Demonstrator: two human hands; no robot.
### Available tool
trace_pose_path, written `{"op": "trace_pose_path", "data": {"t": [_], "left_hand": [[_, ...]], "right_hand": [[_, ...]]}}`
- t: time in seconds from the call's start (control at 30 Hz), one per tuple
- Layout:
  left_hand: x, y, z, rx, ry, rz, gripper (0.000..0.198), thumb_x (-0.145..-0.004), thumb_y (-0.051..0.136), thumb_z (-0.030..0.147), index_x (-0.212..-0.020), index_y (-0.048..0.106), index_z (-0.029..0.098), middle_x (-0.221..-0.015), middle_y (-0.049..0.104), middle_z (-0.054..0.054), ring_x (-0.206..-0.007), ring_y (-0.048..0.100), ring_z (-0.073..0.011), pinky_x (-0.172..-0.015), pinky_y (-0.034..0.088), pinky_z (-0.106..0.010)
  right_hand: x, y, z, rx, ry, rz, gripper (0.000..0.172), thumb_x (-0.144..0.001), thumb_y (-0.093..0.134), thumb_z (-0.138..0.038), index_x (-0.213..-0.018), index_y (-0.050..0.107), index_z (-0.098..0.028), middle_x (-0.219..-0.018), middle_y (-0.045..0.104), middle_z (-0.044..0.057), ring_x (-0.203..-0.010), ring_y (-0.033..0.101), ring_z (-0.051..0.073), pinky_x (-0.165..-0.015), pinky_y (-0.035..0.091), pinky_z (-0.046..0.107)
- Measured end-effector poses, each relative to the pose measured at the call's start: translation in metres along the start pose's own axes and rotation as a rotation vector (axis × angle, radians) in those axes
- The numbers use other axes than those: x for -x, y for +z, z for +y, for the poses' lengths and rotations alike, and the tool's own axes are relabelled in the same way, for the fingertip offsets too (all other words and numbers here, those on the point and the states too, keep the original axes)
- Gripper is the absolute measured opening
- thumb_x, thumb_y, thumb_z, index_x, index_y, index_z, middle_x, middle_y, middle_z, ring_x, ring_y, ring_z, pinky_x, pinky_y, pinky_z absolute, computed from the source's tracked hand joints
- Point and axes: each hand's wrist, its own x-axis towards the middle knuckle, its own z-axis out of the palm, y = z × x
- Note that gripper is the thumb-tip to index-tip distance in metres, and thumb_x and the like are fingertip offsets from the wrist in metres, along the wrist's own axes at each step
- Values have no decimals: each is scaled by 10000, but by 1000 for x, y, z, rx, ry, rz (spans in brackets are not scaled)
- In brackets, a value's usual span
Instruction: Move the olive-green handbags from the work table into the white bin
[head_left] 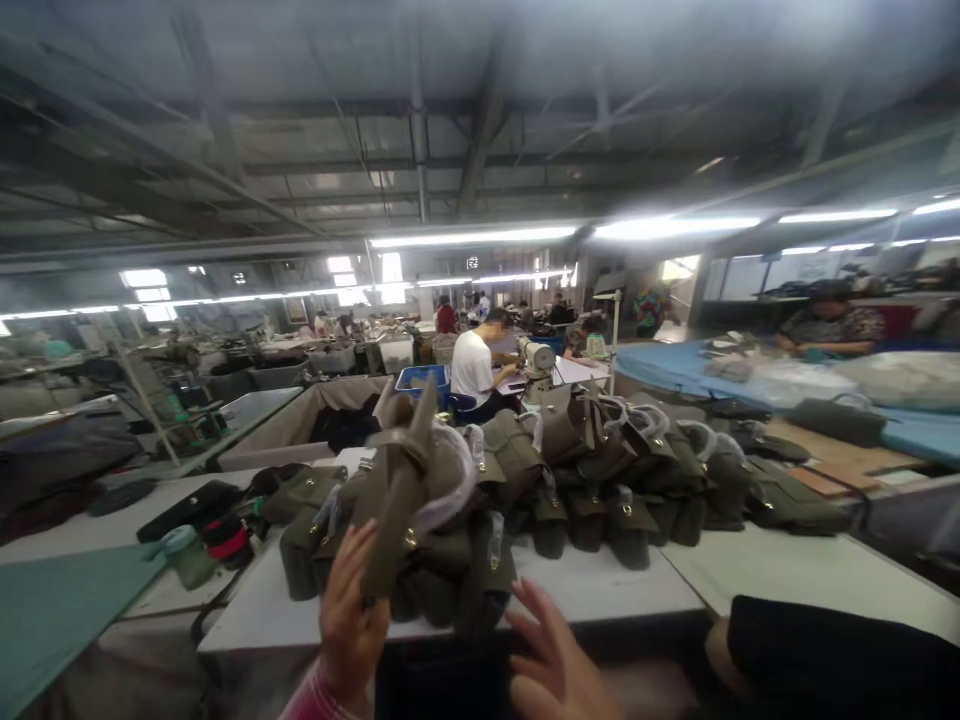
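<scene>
My left hand (349, 605), at the end of a pink sleeve, is closed on the lower edge of an olive-green handbag (386, 530). That bag stands tilted up in front of the pile, its strap and a wrapped pale handle showing, slightly blurred. My right hand (555, 655) is low in the middle, fingers spread and nothing in them. Just beyond its fingertips hangs another olive bag (487, 585) with a small gold clasp. Many similar handbags (630, 515), several with plastic-wrapped handles, lie heaped across the white table (262, 620).
A green jar (186, 555), a black-and-red cup (227, 541) and a black case (187, 510) stand at left. Beyond the pile, a person in white (472, 365) sits at a sewing machine (538, 358). A dark-clothed body part (840, 650) juts in at lower right.
</scene>
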Motion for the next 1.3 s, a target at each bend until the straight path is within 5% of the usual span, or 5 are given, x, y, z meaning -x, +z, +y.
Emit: {"op": "trace_pose_path", "data": {"t": [0.13, 0.73, 0.97, 1.13, 1.3], "left_hand": [[8, 41, 41, 184, 254, -163, 461, -856, 399, 180, -1307, 486, 225, -1098, 651, -79, -1176, 513, -264, -1074, 319, -545], [-42, 208, 97, 260, 661, -281, 237, -867, 449, 207, -1012, 633, 170, -1070, 638, -62, -1156, 507, -238, -1126, 150, -538], [-59, 176, -42, 11, 312, -343, 405, -864, 515, 266, -1250, 507, 143, -1265, 548, -97, -1276, 387, -224, -1130, 158, -485], [-60, 160, -168, -580, -67, -717, 725, -781, 619, 362, -1396, 322, 118, -1449, 303, -155, -1330, 244, -329, -1074, 161, -577], [-53, 165, -214, -679, -276, -1099, 576, -771, 576, 424, -1264, 458, 149, -1220, 541, -166, -1094, 509, -325, -897, 410, -502]], "right_hand": [[-47, 18, -17, 11, -38, -148, 849, -681, 689, -525, -1353, 286, -198, -1409, 352, 178, -1263, 408, 267, -1003, 400, 396], [-160, -54, -57, -354, -31, 680, 475, -404, 845, -216, -792, 584, -132, -719, 664, 31, -619, 628, 141, -560, 538, 180], [-246, -86, -76, -240, -62, 435, 374, -472, 792, -169, -776, 573, -145, -657, 647, 11, -542, 603, 164, -493, 534, 274], [-307, -92, -66, -279, -21, 308, 179, -634, 644, -95, -774, 549, -152, -616, 628, -1, -535, 578, 124, -523, 509, 235], [-338, -97, -39, -296, 69, 212, 129, -682, 609, -72, -772, 549, -141, -596, 613, -1, -507, 540, 107, -523, 469, 221]]}}
